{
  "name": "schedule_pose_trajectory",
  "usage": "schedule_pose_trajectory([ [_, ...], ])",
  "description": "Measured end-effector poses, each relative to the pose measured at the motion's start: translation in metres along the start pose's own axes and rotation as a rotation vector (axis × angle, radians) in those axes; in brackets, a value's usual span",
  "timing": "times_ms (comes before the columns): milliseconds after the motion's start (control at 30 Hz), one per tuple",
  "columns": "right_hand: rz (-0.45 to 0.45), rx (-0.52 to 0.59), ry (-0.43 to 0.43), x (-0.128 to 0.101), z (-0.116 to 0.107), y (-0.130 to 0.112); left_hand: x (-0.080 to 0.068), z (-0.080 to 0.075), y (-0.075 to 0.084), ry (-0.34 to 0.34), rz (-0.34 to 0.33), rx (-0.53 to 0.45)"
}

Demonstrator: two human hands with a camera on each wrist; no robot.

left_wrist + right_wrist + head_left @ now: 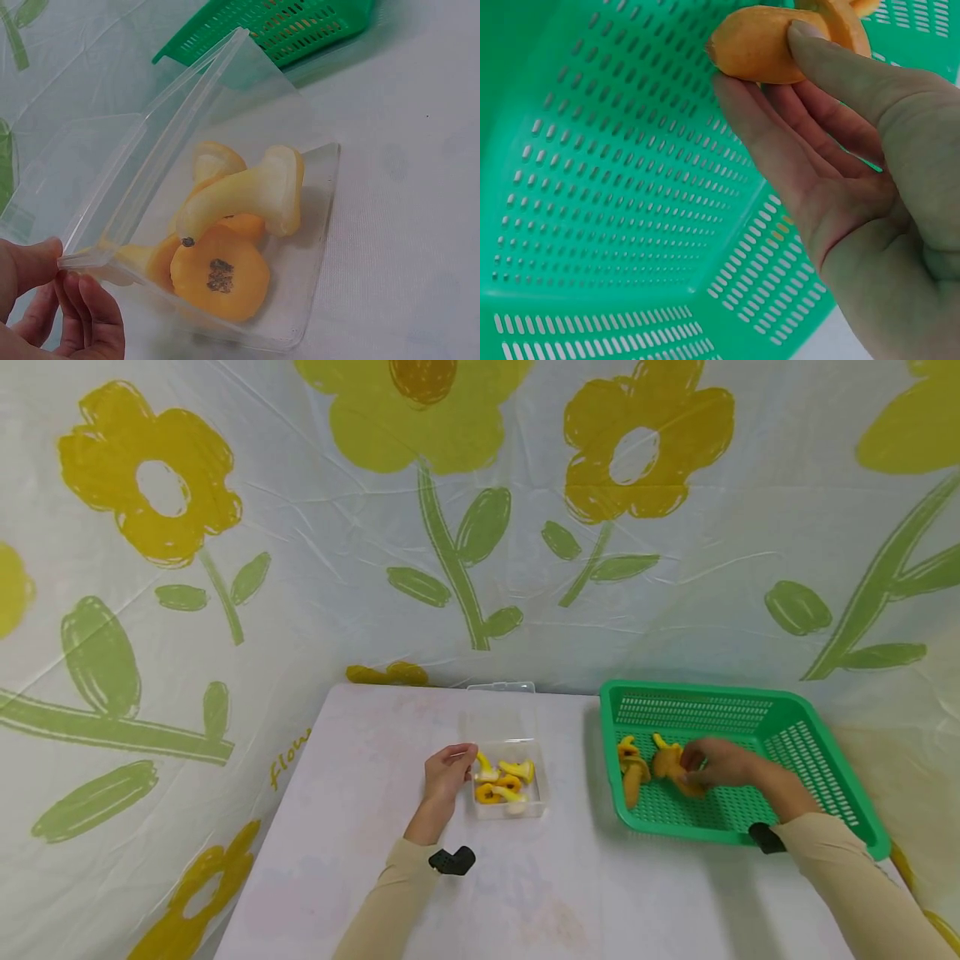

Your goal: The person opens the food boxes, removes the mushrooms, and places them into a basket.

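Mushroom-shaped orange toy (761,45) sits pinched in the right hand (723,764), thumb on top and fingers underneath, inside the green basket (810,752) on the right side of the counter (360,827). In the right wrist view the toy is held above the perforated basket floor, near the far wall. Two more orange toys (632,768) lie in the left part of the basket, just beside the held one.

The left hand (447,774) rests at the left edge of a clear plastic box (534,802), which stands near the middle of the counter, well apart from the basket's left wall. In the left wrist view the thumb and fingertips (30,262) touch the near corner of the box where its hinged lid (187,127) meets the rim; the fingers are gently curled around that corner, and the lid stands open, tilted up toward the far side. Inside the box lie several yellow and orange mushroom pieces (240,225): a pale yellow one with its stem across the top, an orange cap with a dark spot below it, and others partly hidden underneath.

Both sleeves are beige, and a small black device (452,860) shows on the left wrist. A cloth printed with yellow flowers and green stems (450,527) hangs behind the counter.
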State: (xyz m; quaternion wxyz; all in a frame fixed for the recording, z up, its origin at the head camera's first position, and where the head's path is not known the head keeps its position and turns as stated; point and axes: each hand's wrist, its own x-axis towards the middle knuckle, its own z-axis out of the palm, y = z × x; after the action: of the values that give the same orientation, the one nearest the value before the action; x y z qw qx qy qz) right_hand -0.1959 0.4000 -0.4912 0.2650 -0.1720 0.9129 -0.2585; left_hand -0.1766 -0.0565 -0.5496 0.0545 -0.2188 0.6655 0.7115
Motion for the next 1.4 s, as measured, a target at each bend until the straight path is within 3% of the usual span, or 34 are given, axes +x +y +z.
schedule_pose_trajectory([
  [300, 0.056, -0.049, -0.042, -0.002, 0.003, -0.01, 0.001, 0.001, -0.003, -0.001, 0.015, -0.017],
  [467, 0.083, -0.014, -0.086, 0.0, 0.005, -0.009, 0.001, 0.002, -0.003, 0.0, 0.019, -0.019],
  [767, 0.012, -0.086, -0.084, 0.0, 0.004, -0.008, 0.001, 0.002, -0.004, 0.012, 0.025, -0.022],
  [900, -0.018, -0.083, -0.038, -0.001, 0.002, -0.012, 0.0, 0.002, -0.004, 0.009, 0.034, -0.03],
  [1167, -0.093, -0.177, 0.108, -0.001, -0.004, -0.026, 0.001, 0.001, -0.003, 0.004, 0.029, -0.021],
  [1400, -0.151, -0.129, 0.18, 0.004, -0.003, -0.05, 0.0, 0.0, -0.002, 0.003, 0.029, -0.013],
])
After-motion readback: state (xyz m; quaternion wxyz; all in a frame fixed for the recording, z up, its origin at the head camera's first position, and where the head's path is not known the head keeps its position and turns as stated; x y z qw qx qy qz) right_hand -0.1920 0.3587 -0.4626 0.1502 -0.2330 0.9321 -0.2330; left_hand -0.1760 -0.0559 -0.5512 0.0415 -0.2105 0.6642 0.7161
